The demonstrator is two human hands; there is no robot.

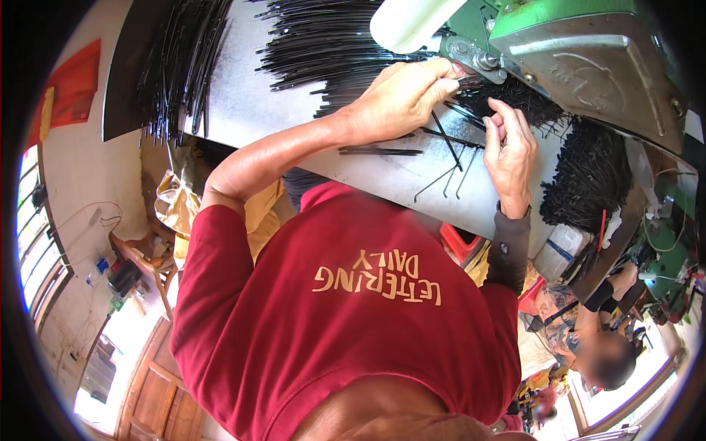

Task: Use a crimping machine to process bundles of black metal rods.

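Note:
My left hand (pixel 403 99) reaches across the metal tabletop to the green machine (pixel 573 66), its thumb and fingers pinched beside a bolted metal fitting (pixel 476 60). What lies between those fingertips is mostly hidden. My right hand (pixel 509 154) hovers over the table's right part, fingers loosely curled and thumb apart, with nothing visible in it. Between the hands, a few thin black rods (pixel 447 140) lie crossed, some with bent ends. Left of my left hand, many black rods (pixel 316 44) are spread in a thick row. A dark heap of rods (pixel 518 103) sits under the machine.
Another bundle of black rods (pixel 184 66) hangs over the table's left edge. A dense stack of black pieces (pixel 588 173) stands at the right, near a taped box (pixel 562 250). A white tube-shaped cover (pixel 412 22) juts above the rods. Another person (pixel 581 331) sits at lower right.

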